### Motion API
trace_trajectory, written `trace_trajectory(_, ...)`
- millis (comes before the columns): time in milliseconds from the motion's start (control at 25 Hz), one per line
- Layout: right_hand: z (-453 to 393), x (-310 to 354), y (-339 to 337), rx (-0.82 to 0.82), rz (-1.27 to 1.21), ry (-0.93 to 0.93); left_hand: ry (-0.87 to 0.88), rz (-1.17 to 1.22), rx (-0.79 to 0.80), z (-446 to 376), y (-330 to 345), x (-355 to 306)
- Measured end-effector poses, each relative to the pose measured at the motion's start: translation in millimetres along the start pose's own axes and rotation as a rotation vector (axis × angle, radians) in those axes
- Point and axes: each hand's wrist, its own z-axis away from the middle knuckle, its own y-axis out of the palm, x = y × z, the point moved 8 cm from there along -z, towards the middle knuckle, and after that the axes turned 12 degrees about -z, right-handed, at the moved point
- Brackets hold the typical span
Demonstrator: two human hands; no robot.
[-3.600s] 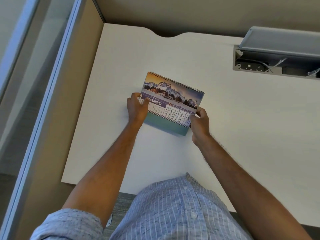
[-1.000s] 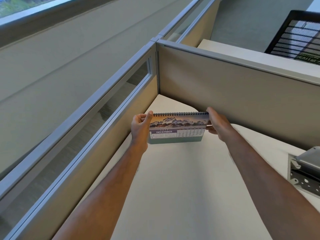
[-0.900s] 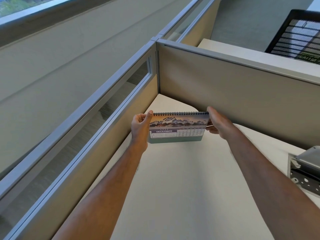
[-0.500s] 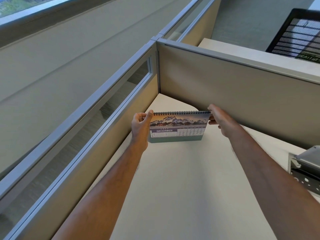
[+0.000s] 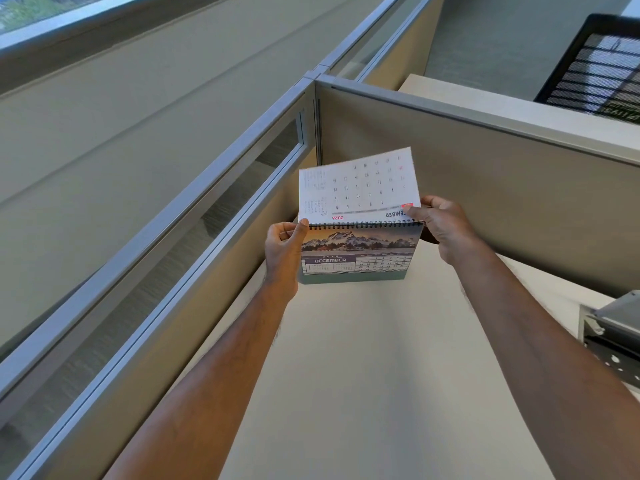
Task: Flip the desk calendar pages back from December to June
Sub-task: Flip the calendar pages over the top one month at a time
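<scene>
A spiral-bound desk calendar (image 5: 356, 258) stands upright near the far end of the desk, its front page showing a mountain photo and the word DECEMBER. My left hand (image 5: 284, 249) grips its left edge, thumb at the spiral. A white page (image 5: 358, 187) stands raised above the spiral, printed upside down with a date grid and letters ending in "EMBER". My right hand (image 5: 441, 226) pinches that page's lower right corner and also reaches behind the calendar's right side.
The beige desk (image 5: 363, 375) runs toward a corner formed by a glass-topped partition (image 5: 194, 220) on the left and a fabric partition (image 5: 502, 174) behind. A grey metal cable box (image 5: 613, 337) sits at the right edge. A black mesh chair back (image 5: 602, 64) shows beyond.
A white page has swung up from behind the spiral and now stands above the calendar. My right hand shifted to the top right corner and pinched it. My left hand stayed.
</scene>
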Motion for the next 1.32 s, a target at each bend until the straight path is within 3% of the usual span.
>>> trace_trajectory(400, 17, 7, 1, 0.031, -0.060, -0.183, -0.010, -0.033, 0.061, 7, 1, -6)
trace_trajectory(760, 33, -1, -11, 0.180, -0.120, -0.255, -0.111, 0.052, 0.075, 8, 4, -16)
trace_trajectory(1120, 34, -28, -27, 0.171, 0.001, -0.231, -0.161, -0.023, 0.083, 9, 1, -12)
trace_trajectory(1320, 38, -27, -31, 0.113, 0.168, -0.337, -0.153, 0.000, 0.085, 8, 0, -9)
